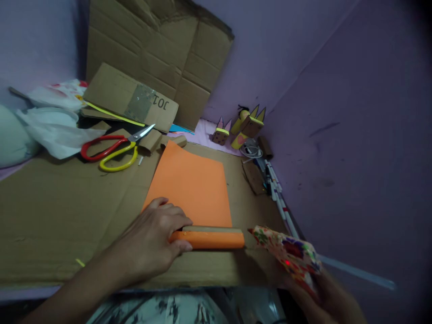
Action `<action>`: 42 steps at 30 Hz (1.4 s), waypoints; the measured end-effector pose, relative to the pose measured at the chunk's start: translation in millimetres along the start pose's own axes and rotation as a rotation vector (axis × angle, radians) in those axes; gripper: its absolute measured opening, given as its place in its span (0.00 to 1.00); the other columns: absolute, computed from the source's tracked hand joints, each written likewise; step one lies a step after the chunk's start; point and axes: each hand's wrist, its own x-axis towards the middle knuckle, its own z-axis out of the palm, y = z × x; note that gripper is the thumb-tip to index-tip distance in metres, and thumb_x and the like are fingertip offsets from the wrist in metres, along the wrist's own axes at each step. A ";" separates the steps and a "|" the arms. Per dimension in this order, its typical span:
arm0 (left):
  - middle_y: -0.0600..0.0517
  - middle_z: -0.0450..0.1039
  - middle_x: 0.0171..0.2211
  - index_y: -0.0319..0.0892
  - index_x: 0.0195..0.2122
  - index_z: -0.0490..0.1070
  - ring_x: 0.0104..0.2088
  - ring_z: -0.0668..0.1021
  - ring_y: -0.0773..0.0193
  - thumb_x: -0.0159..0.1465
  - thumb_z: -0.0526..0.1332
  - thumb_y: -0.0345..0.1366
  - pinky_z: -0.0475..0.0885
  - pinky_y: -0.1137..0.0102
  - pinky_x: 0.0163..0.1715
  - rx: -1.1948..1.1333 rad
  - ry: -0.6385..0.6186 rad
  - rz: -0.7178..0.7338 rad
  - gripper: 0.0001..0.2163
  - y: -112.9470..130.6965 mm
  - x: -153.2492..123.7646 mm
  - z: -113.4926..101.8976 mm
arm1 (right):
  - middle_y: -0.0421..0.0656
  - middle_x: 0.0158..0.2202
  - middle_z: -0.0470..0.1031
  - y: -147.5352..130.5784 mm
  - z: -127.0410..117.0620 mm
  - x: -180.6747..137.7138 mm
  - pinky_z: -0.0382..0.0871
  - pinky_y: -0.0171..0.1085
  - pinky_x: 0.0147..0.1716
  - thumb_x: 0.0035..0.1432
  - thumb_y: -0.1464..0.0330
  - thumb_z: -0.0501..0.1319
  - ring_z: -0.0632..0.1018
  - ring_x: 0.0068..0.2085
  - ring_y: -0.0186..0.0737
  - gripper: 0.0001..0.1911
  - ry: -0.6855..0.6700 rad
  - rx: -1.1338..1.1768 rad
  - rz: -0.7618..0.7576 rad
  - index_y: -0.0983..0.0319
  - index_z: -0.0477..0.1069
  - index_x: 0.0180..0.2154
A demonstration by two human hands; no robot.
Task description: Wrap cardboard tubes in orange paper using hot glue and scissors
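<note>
An orange paper sheet lies on a flat cardboard base. Its near edge is wrapped round a cardboard tube. My left hand presses on the left end of that tube, fingers curled over it. My right hand at the lower right grips a glue gun with a flowered cover. The gun's nozzle points left, close to the tube's right end. A small red light shows on the gun.
Red and yellow scissors lie at the back left, next to white plastic bags. Cardboard sheets lean on the purple wall. Small cardboard tube figures, a cable and glue sticks lie at the right.
</note>
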 end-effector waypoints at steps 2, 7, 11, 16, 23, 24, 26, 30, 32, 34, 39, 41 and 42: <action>0.58 0.75 0.33 0.47 0.36 0.75 0.36 0.74 0.65 0.54 0.65 0.32 0.54 0.58 0.56 0.002 0.011 0.001 0.08 -1.0 -0.8 1.3 | 0.47 0.39 0.81 -0.3 2.5 13.0 0.77 0.37 0.35 0.45 0.59 0.67 0.81 0.39 0.50 0.21 0.055 0.099 0.108 0.60 0.75 0.43; 0.58 0.75 0.34 0.48 0.38 0.74 0.37 0.75 0.65 0.54 0.65 0.32 0.54 0.56 0.57 0.017 0.018 -0.011 0.10 -2.5 0.3 3.8 | 0.42 0.27 0.79 -12.6 29.3 74.1 0.69 0.33 0.21 0.40 0.60 0.69 0.77 0.24 0.40 0.19 0.054 0.449 0.279 0.61 0.74 0.35; 0.58 0.76 0.34 0.49 0.38 0.74 0.37 0.76 0.63 0.54 0.65 0.34 0.54 0.54 0.58 0.039 0.038 -0.026 0.10 -2.3 0.5 4.0 | 0.42 0.27 0.79 -22.9 55.7 125.6 0.68 0.33 0.24 0.33 0.62 0.69 0.77 0.27 0.40 0.16 -0.027 0.479 0.245 0.62 0.76 0.28; 0.56 0.77 0.36 0.49 0.38 0.73 0.36 0.78 0.59 0.53 0.63 0.36 0.67 0.55 0.50 0.191 0.100 0.095 0.11 -8.5 -1.2 5.4 | 0.42 0.24 0.78 -13.7 69.7 158.5 0.65 0.35 0.24 0.36 0.58 0.68 0.76 0.26 0.43 0.17 -0.024 0.340 0.197 0.63 0.78 0.29; 0.56 0.77 0.33 0.47 0.40 0.69 0.34 0.78 0.61 0.57 0.60 0.44 0.63 0.59 0.52 0.307 0.232 0.322 0.12 -29.8 1.2 14.7 | 0.46 0.43 0.76 -18.3 49.6 119.0 0.68 0.43 0.43 0.53 0.60 0.62 0.76 0.45 0.47 0.14 0.214 -0.029 -0.243 0.58 0.74 0.42; 0.56 0.77 0.33 0.47 0.40 0.69 0.34 0.78 0.61 0.58 0.59 0.46 0.61 0.60 0.53 0.279 0.238 0.322 0.12 -31.5 1.5 15.8 | 0.45 0.45 0.76 -20.1 46.2 106.2 0.69 0.42 0.45 0.53 0.61 0.63 0.75 0.46 0.46 0.16 0.182 0.010 -0.325 0.57 0.72 0.44; 0.56 0.77 0.32 0.47 0.41 0.69 0.35 0.78 0.63 0.59 0.58 0.48 0.58 0.60 0.54 0.235 0.215 0.319 0.14 -33.1 1.4 16.8 | 0.44 0.48 0.74 -20.1 42.4 81.6 0.71 0.40 0.45 0.48 0.58 0.67 0.75 0.49 0.46 0.30 -0.043 0.092 -0.408 0.53 0.65 0.53; 0.56 0.77 0.32 0.47 0.41 0.71 0.34 0.78 0.63 0.58 0.57 0.49 0.57 0.58 0.54 0.245 0.136 0.263 0.15 -30.5 0.9 14.9 | 0.44 0.53 0.70 -9.3 52.7 53.3 0.71 0.42 0.47 0.50 0.58 0.67 0.75 0.50 0.48 0.39 -0.265 0.235 -0.463 0.47 0.53 0.60; 0.55 0.77 0.32 0.47 0.40 0.71 0.34 0.77 0.62 0.59 0.56 0.48 0.57 0.58 0.54 0.251 0.118 0.239 0.14 -28.0 1.4 13.2 | 0.43 0.50 0.72 -5.1 63.1 51.0 0.71 0.43 0.46 0.51 0.60 0.67 0.76 0.49 0.48 0.38 -0.283 0.254 -0.454 0.45 0.53 0.60; 0.55 0.77 0.31 0.47 0.40 0.71 0.33 0.77 0.63 0.61 0.54 0.48 0.56 0.58 0.54 0.246 0.112 0.241 0.14 -25.8 2.4 11.6 | 0.42 0.46 0.73 -3.9 72.1 52.4 0.70 0.45 0.46 0.51 0.61 0.67 0.76 0.46 0.47 0.37 -0.273 0.263 -0.424 0.45 0.52 0.59; 0.57 0.75 0.30 0.49 0.39 0.71 0.32 0.76 0.64 0.60 0.59 0.48 0.54 0.61 0.54 0.234 0.069 0.215 0.12 -22.8 5.9 8.4 | 0.43 0.42 0.74 -6.1 78.9 56.4 0.67 0.51 0.47 0.51 0.59 0.66 0.77 0.44 0.49 0.40 -0.301 0.320 -0.273 0.50 0.49 0.61; 0.59 0.75 0.30 0.50 0.39 0.70 0.32 0.76 0.65 0.57 0.62 0.45 0.52 0.63 0.54 0.215 0.034 0.192 0.10 -22.7 7.8 7.5 | 0.44 0.42 0.75 -7.2 78.0 58.0 0.66 0.52 0.48 0.50 0.57 0.66 0.76 0.44 0.50 0.42 -0.327 0.328 -0.207 0.53 0.48 0.62; 0.60 0.74 0.30 0.51 0.38 0.70 0.32 0.75 0.66 0.56 0.63 0.44 0.51 0.64 0.55 0.201 0.018 0.182 0.10 -23.0 8.8 7.1 | 0.44 0.41 0.75 -7.8 77.3 59.2 0.65 0.52 0.48 0.50 0.57 0.66 0.76 0.43 0.50 0.43 -0.336 0.335 -0.186 0.54 0.48 0.62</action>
